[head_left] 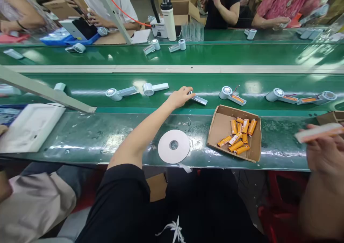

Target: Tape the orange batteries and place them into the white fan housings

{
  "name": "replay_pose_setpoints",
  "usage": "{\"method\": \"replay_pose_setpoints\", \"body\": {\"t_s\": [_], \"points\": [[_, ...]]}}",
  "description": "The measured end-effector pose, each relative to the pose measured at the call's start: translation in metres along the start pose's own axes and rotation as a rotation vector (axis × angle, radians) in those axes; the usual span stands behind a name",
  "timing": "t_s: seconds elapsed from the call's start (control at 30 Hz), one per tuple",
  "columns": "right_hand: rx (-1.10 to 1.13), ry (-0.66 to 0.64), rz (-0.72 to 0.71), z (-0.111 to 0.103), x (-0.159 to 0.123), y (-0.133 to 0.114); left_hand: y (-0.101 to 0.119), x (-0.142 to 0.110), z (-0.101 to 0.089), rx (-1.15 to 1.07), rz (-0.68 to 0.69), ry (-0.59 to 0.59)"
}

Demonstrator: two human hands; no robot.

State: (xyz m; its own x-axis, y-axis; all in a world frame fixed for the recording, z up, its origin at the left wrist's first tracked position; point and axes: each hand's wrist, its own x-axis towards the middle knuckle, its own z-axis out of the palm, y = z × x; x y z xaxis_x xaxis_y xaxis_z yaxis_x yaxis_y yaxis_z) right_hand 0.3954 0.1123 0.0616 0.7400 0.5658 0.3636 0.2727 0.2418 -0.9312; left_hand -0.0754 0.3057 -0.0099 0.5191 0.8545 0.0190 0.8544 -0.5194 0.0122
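Our left hand (181, 97) is pinched around one end of a pale-grey plastic open-channelled casing (200, 100) on the glossy green conveyor belt (205, 82).
At the far right, our blurred right hand (325, 155) grips a long white-and-orange piece (319, 132) above the scuffed, dark-green, shiny worktop (107, 128). On that surface lie a flat white disc-shaped roll of tape (164, 146) and, right of it, a shallow brown cardboard tray (219, 123) of orange-wrapped cylinders (245, 126). Beyond a long white rail (166, 69) runs a second green belt (228, 53); across it we see co-workers (223, 12) and brown cardboard boxes (177, 17).
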Motion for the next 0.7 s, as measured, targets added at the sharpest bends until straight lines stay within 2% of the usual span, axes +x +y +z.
{"method": "replay_pose_setpoints", "body": {"t_s": [0.1,0.23,0.33,0.43,0.5,0.6,0.7], "points": [[0.200,-0.343,-0.218,0.053,-0.014,-0.020,-0.002,0.012,-0.002,0.017,0.074,-0.026],[0.257,-0.776,-0.201,0.127,-0.025,-0.029,0.000,0.020,-0.005,0.025,0.110,-0.062],[0.207,-1.034,-0.217,0.184,-0.023,-0.014,0.007,0.027,-0.006,0.064,0.103,-0.069],[0.046,-1.166,-0.313,0.235,-0.018,0.012,0.019,0.044,-0.007,-0.002,0.020,-0.093],[-0.092,-1.209,-0.333,0.260,-0.015,0.027,0.024,0.058,-0.010,-0.105,-0.057,-0.117],[-0.237,-1.233,-0.316,0.282,-0.011,0.041,0.026,0.072,-0.015,-0.206,-0.088,-0.116],[-0.305,-1.257,-0.317,0.290,-0.010,0.049,0.025,0.076,-0.018,-0.247,-0.100,-0.087]]}}
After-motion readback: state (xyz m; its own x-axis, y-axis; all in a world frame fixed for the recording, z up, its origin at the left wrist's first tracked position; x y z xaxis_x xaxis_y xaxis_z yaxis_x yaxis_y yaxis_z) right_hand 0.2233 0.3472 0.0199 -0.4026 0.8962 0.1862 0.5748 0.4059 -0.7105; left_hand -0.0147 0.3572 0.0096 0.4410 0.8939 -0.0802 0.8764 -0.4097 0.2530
